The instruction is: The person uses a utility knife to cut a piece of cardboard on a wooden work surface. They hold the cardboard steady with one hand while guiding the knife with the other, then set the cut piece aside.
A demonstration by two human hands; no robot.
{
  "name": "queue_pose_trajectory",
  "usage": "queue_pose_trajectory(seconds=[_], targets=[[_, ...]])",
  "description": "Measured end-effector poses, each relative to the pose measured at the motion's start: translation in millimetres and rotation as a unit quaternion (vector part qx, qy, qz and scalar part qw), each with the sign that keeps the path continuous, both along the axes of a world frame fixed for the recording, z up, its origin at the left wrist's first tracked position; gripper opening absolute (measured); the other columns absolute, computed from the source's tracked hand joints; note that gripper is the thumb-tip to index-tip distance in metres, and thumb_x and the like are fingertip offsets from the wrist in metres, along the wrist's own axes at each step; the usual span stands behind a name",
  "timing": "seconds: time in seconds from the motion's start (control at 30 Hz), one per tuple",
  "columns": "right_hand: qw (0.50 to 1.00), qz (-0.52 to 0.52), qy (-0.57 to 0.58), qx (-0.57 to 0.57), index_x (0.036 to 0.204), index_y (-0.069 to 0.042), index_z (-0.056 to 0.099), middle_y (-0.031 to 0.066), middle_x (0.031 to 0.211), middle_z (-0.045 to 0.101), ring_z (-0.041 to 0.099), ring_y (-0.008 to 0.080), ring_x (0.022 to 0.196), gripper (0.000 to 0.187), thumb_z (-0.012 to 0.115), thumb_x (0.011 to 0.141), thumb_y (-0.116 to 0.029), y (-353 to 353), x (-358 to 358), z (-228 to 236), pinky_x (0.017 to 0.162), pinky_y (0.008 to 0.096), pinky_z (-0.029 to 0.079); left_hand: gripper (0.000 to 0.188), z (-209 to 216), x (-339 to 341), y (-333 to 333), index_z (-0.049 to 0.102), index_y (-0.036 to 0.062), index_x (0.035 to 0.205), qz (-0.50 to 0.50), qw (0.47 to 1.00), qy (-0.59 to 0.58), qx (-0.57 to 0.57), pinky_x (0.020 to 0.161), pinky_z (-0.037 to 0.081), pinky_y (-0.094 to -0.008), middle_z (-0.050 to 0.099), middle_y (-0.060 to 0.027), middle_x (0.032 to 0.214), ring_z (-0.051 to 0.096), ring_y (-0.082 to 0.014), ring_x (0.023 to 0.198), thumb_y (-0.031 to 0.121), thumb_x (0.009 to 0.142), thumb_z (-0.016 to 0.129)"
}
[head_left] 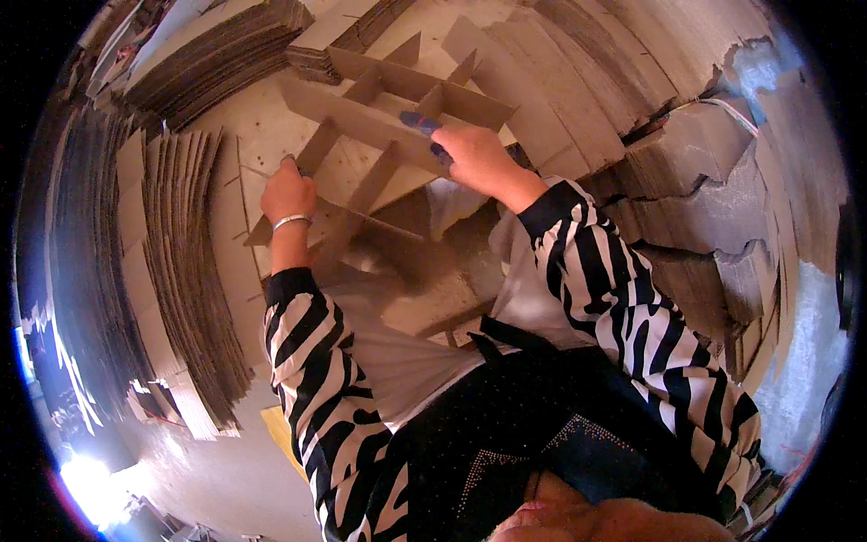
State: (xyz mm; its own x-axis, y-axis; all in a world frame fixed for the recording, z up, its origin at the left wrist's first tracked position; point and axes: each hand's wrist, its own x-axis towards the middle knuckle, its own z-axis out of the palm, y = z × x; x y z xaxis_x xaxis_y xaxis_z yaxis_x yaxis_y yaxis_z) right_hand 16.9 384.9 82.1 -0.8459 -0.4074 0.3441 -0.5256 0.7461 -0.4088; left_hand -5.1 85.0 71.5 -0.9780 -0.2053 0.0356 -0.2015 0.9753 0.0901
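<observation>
A brown cardboard divider grid point(388, 108), made of slotted strips crossing each other, lies in front of me on a cardboard surface. My left hand point(287, 191), with a bracelet on the wrist, grips the near left end of one strip. My right hand point(476, 155) holds the long cross strip on the right side, fingers closed over its edge; the fingertips are covered in dark blue. Both sleeves are black and white striped.
Tall stacks of flat cardboard strips point(181, 262) stand on the left. More cardboard piles point(226, 54) lie at the back left, and layered sheets point(704, 199) rise on the right. A yellow piece point(280, 425) lies low on the floor.
</observation>
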Motion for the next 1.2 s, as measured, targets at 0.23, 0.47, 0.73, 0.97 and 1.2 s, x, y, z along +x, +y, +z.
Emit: queue_pose_trajectory(seconds=[0.23, 0.47, 0.73, 0.97, 1.2], targets=[[0.999, 0.04, 0.009, 0.027, 0.091, -0.007, 0.054, 0.0163, 0.075, 0.06, 0.058, 0.0396, 0.074, 0.026, 0.059, 0.067, 0.001, 9, 5, -10, 0.061, 0.0501, 0.044, 0.023, -9, -7, -1, 0.06, 0.007, 0.099, 0.005, 1.0, 0.009, -0.011, 0.074, 0.051, -0.0503, 0.068, -0.0196, 0.093, 0.065, -0.0388, 0.087, 0.018, 0.081, 0.054], [0.998, -0.014, -0.053, 0.041, 0.098, -0.008, 0.055, 0.0183, 0.083, 0.061, 0.058, 0.0416, 0.079, 0.033, 0.056, 0.068, 0.003, 7, 0, -24, 0.062, 0.0502, 0.043, 0.034, -9, 0, -6, 0.061, 0.0119, 0.113, -0.016, 0.999, 0.038, 0.025, 0.075, 0.051, -0.0493, 0.068, -0.0177, 0.097, 0.065, -0.0371, 0.09, 0.017, 0.081, 0.052], [0.997, 0.013, -0.076, 0.015, 0.102, -0.008, 0.055, 0.0201, 0.083, 0.062, 0.058, 0.0434, 0.08, 0.032, 0.056, 0.071, 0.001, 7, -7, -36, 0.066, 0.0521, 0.044, 0.04, -6, -2, -7, 0.059, 0.0141, 0.118, -0.018, 0.998, 0.041, 0.034, 0.075, 0.051, -0.0492, 0.068, -0.0167, 0.095, 0.064, -0.038, 0.089, 0.014, 0.079, 0.051], [0.995, -0.033, -0.096, 0.014, 0.099, -0.007, 0.055, 0.0213, 0.08, 0.062, 0.058, 0.0439, 0.08, 0.025, 0.059, 0.074, -0.006, -10, 2, -27, 0.067, 0.0525, 0.044, 0.042, -2, 13, -6, 0.057, 0.0113, 0.121, -0.029, 0.982, 0.164, 0.093, 0.082, 0.049, -0.0481, 0.065, -0.0221, 0.099, 0.062, -0.0383, 0.097, 0.02, 0.08, 0.054], [0.981, 0.073, -0.137, -0.116, 0.106, -0.005, 0.052, 0.0233, 0.085, 0.062, 0.057, 0.0452, 0.081, 0.026, 0.054, 0.08, -0.009, -17, -7, -38, 0.066, 0.0484, 0.043, 0.061, 33, 41, -18, 0.05, 0.0051, 0.129, -0.092, 0.95, -0.148, 0.258, 0.087, 0.046, -0.0472, 0.064, -0.0239, 0.108, 0.058, -0.0414, 0.105, 0.043, 0.082, 0.059]])
